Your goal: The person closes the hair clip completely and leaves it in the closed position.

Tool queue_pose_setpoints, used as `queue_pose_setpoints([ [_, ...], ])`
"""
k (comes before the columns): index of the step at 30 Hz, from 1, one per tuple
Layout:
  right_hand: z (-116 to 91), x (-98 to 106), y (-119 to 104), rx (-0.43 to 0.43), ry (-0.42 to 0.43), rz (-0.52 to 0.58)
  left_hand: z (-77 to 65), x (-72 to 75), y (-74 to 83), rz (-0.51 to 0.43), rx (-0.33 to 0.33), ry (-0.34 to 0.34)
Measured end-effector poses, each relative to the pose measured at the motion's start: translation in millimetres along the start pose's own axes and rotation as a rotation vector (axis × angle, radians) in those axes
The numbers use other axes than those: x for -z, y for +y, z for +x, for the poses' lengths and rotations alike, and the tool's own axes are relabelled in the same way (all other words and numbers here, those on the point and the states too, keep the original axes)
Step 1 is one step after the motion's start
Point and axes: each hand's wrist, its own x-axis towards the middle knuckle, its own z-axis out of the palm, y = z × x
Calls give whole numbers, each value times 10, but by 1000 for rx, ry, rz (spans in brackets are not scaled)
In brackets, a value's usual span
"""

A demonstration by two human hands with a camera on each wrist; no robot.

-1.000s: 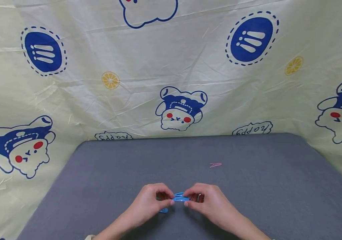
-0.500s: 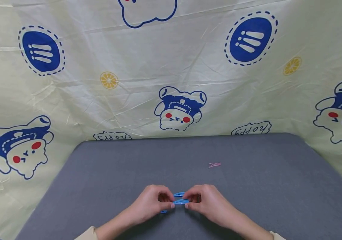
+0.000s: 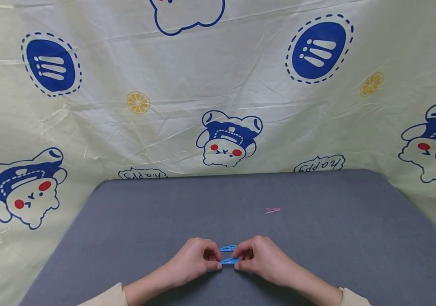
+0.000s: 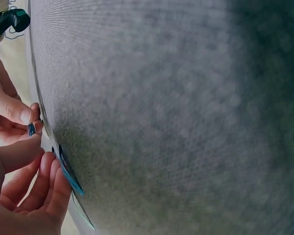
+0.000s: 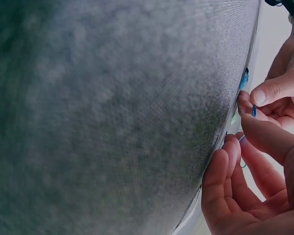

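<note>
A blue snap hair clip point(image 3: 229, 261) spans the gap between my two hands, low over the grey table. My left hand point(image 3: 194, 261) pinches its left end between thumb and fingertips. At the other end, the thumb and fingers of my right hand point(image 3: 262, 260) pinch it too. Just beyond lies a second blue hair clip point(image 3: 228, 248), its ends partly hidden by my fingers. The left wrist view has a blue clip point(image 4: 71, 175) on the table right beside my left fingers. The held clip point(image 5: 254, 111) shows edge-on in the right wrist view.
Farther back, right of centre, a pink hair clip point(image 3: 273, 210) lies on the grey cloth-covered table point(image 3: 156, 212). A pale curtain point(image 3: 179, 76) with printed blue cartoon figures hangs behind the table and down both sides.
Both hands have drawn the held blue clip slightly toward the body, away from the other blue clip, so a gap shows between them. The blue clip by my left hand is now mostly covered.
</note>
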Motion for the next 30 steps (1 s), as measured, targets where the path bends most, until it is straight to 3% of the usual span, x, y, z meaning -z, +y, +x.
queue_pose_setpoints([
  [22,10,-30,49,10,-20,-31,34,-64,8,101,-1,12],
  [30,0,-20,67,15,-31,-30,25,-55,7,91,-10,0],
])
